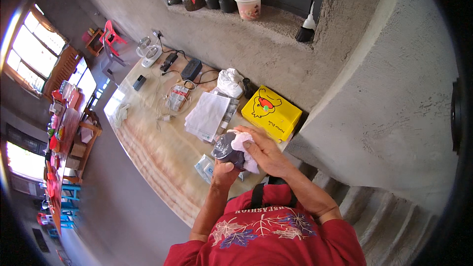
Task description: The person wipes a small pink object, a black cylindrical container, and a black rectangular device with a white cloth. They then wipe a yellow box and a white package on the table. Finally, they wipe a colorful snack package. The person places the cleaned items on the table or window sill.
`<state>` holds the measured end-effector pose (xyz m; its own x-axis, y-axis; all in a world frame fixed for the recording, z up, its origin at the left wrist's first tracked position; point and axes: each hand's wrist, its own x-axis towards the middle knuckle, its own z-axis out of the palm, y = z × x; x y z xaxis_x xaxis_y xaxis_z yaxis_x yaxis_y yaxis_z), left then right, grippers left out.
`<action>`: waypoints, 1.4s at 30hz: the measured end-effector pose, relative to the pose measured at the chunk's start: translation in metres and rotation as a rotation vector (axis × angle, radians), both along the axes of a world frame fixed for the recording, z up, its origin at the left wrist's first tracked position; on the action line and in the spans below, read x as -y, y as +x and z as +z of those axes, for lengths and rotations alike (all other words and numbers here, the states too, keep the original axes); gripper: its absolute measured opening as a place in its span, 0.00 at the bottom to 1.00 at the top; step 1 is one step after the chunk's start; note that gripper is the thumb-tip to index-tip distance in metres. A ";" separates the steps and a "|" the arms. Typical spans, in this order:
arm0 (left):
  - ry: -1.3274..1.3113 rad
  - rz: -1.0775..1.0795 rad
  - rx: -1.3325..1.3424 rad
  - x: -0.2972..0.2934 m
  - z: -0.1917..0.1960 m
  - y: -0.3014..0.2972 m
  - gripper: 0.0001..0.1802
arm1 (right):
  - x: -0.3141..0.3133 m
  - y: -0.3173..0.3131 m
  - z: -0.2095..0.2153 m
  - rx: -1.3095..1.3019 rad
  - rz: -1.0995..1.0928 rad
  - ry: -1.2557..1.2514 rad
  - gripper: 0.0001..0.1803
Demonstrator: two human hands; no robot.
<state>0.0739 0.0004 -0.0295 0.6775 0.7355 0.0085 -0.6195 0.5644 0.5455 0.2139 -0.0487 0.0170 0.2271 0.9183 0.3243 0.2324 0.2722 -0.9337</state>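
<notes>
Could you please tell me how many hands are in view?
2: the left hand holds the dark container, and the right hand holds a pale pink cloth against it. Some of the left fingers are hidden.

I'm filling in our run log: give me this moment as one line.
left hand: holds dark container | right hand: holds pink cloth against container | nearby: yellow box, white papers

Daylight admitted by left windows [35, 44], panes blown out — tabletop [148, 152] streaked by glare; edges bowed, corners blackened.
</notes>
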 end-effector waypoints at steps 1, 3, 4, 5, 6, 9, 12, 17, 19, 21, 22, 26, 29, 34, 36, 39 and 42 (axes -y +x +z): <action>0.027 -0.014 0.015 -0.002 0.004 0.001 0.52 | 0.000 -0.005 -0.006 -0.022 -0.012 0.008 0.17; 0.081 -0.029 0.049 -0.006 0.013 0.001 0.52 | 0.009 0.000 -0.005 -0.201 0.121 -0.287 0.17; 0.138 0.087 0.048 -0.004 0.014 0.002 0.53 | 0.013 0.006 -0.016 -0.224 0.190 -0.407 0.17; 0.144 0.065 0.054 -0.005 0.013 0.001 0.53 | 0.018 0.010 -0.024 -0.249 0.255 -0.528 0.18; 0.151 0.041 0.060 -0.006 0.012 -0.002 0.52 | 0.022 0.013 -0.028 -0.265 0.342 -0.623 0.18; 0.175 0.018 0.016 -0.010 0.002 -0.003 0.53 | 0.031 0.014 -0.045 -0.397 0.460 -0.734 0.16; 0.211 0.038 -0.068 -0.004 0.003 0.007 0.51 | 0.025 0.004 -0.065 -1.134 0.254 -0.522 0.15; 0.446 0.137 -0.319 -0.001 0.001 0.025 0.46 | 0.019 0.008 -0.076 -1.438 0.233 -0.462 0.19; 0.396 0.165 -0.356 -0.006 0.001 0.032 0.45 | 0.022 0.017 -0.067 -1.441 0.210 -0.487 0.19; 0.319 0.195 -0.388 -0.014 -0.002 0.038 0.44 | 0.028 0.025 -0.060 -1.419 0.155 -0.495 0.18; 0.299 0.215 -0.363 -0.018 0.000 0.045 0.43 | 0.029 0.028 -0.059 -1.363 0.123 -0.488 0.17; 0.239 0.212 -0.518 -0.050 -0.006 0.067 0.40 | 0.031 0.052 -0.055 -1.270 0.029 -0.559 0.15; 0.377 0.253 -0.506 -0.083 -0.002 0.100 0.39 | 0.034 0.070 -0.069 -1.230 -0.028 -0.577 0.15; 0.594 0.337 -0.435 -0.143 0.049 0.173 0.34 | 0.028 0.095 -0.062 -1.228 -0.152 -0.592 0.14; 0.671 0.406 -0.482 -0.172 0.051 0.204 0.35 | 0.023 0.105 -0.062 -1.196 -0.139 -0.614 0.15; 0.840 0.566 -0.747 -0.190 0.069 0.241 0.39 | 0.016 0.115 -0.063 -1.123 -0.180 -0.583 0.15; 0.876 0.707 -0.769 -0.205 0.072 0.281 0.39 | 0.016 0.125 -0.069 -1.060 -0.222 -0.650 0.17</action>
<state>0.3553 0.2059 0.0428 0.2067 0.8726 0.4425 -0.0091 -0.4505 0.8927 0.3389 -0.0647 -0.0524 0.2676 0.7486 -0.6066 -0.7290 -0.2543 -0.6355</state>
